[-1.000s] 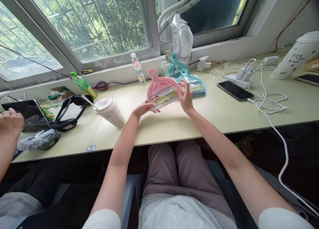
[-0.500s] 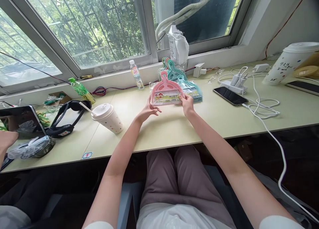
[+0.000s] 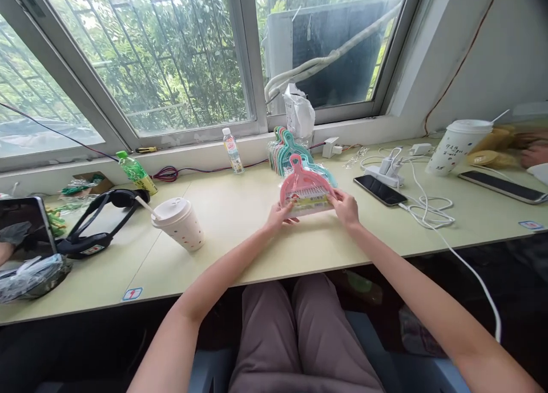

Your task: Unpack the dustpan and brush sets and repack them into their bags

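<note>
Nearest, the person's legs (image 3: 269,336) lie below both hands, under the edge of the table (image 3: 240,233). Left hand (image 3: 279,216): closed on the lower left corner of the pink dustpan (image 3: 307,185), thumb across the front. Right hand (image 3: 345,208): gripping the opposite lower corner, thumb likewise in front. The dustpan is between the hands, tilted, handle pointing away from the person; a printed label and pale bristles show on it. Whether its lower edge touches the table cannot be determined. A lidded cup (image 3: 180,225) with a straw is left of the left hand, well apart. A phone (image 3: 380,190) lies right of the right hand. Beyond the hands, directly behind the dustpan, is a stack of dustpans (image 3: 283,148); a bottle (image 3: 233,152) is beyond the left hand, farther left. Farthest, a window (image 3: 188,62).
</note>
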The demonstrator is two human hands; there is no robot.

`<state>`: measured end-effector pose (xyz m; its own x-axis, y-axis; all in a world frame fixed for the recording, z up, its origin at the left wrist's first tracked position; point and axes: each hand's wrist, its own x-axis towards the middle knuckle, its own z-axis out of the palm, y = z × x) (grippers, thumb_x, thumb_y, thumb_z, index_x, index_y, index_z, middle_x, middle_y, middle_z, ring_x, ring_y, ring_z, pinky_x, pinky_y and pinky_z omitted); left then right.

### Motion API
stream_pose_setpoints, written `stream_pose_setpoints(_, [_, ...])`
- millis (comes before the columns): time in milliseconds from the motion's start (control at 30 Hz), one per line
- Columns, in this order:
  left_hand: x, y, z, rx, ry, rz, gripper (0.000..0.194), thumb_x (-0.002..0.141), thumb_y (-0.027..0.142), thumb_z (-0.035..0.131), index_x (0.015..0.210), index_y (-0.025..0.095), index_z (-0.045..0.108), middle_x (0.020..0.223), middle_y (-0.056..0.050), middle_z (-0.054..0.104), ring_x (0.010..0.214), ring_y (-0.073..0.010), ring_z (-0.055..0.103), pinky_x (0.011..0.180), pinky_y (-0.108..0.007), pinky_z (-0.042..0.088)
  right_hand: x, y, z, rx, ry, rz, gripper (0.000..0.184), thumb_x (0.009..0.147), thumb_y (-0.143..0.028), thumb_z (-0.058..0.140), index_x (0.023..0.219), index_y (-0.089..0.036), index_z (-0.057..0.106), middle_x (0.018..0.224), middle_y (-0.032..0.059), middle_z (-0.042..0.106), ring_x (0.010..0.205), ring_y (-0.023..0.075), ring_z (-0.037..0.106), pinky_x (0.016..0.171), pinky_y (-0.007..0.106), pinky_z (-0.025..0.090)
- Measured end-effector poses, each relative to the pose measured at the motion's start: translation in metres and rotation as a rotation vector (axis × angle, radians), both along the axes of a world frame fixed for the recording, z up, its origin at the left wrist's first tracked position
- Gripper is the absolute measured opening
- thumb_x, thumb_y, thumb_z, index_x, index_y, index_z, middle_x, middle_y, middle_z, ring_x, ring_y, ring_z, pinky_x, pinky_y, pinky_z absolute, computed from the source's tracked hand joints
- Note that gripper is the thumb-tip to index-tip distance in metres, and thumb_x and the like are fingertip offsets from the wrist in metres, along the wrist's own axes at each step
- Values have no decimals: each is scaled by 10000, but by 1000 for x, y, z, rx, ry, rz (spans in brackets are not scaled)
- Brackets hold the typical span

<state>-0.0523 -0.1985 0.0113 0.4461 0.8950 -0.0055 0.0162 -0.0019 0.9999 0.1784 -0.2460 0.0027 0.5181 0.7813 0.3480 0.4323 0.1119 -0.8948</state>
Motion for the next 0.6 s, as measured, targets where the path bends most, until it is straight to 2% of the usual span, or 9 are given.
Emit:
stream_pose_setpoints(33, [16,-3,-4,22,52,3,481,841,536,702,1144,166,651,920,-114,755,768,-258,746,631,-333,563,13,-4,-3,-34,-42,-66,326,817,-377,661,1076,-220,782,1083,127,790,1056,348,717,948,482,519])
stream_pose_setpoints(100, [45,-6,-7,168,180,130,381,879,455,666,1132,171,645,1103,-157,729,1058,-333,706,873,-442,570,33,-5,-10,-83,-89,-176,326,829,-370,649,1086,-221,783,1088,140,788,1033,351,716,927,485,523])
stream_pose_setpoints(200, [78,1,-3,395,365,336,369,909,269,592,1252,136,571,1376,-228,573,1390,-368,476,1159,-509,377,51,13,-18,-98,-83,-269,349,843,-330,607,1125,-206,770,1096,150,783,999,328,714,912,477,532])
stream_pose_setpoints(300, [94,17,3,447,425,430,407,905,164,522,1310,125,511,1507,-258,411,1493,-378,319,1208,-544,275,58,50,-25,4,-119,-315,329,827,-270,567,1063,-164,770,1163,179,754,1079,313,673,981,493,510])
stream_pose_setpoints(400, [98,36,2,461,381,485,418,921,181,507,1339,174,491,1626,-228,261,1565,-370,182,1236,-579,186,58,89,-28,123,-171,-361,307,841,-274,529,1000,-143,757,1172,208,733,1102,307,641,1036,525,473])
stream_pose_setpoints(500, [96,57,-1,421,336,477,550,950,236,488,1480,153,365,1688,-218,170,1602,-306,113,1282,-501,131,51,117,-28,158,-171,-360,358,897,-306,455,1061,-141,728,1159,206,725,1083,296,649,1012,502,487])
stream_pose_setpoints(600, [92,75,-2,342,269,415,678,979,252,410,1592,100,163,1700,-206,191,1597,-242,181,1289,-401,190,42,129,-24,138,-157,-319,433,926,-320,390,1183,-142,688,1211,195,713,1103,294,661,979,465,504])
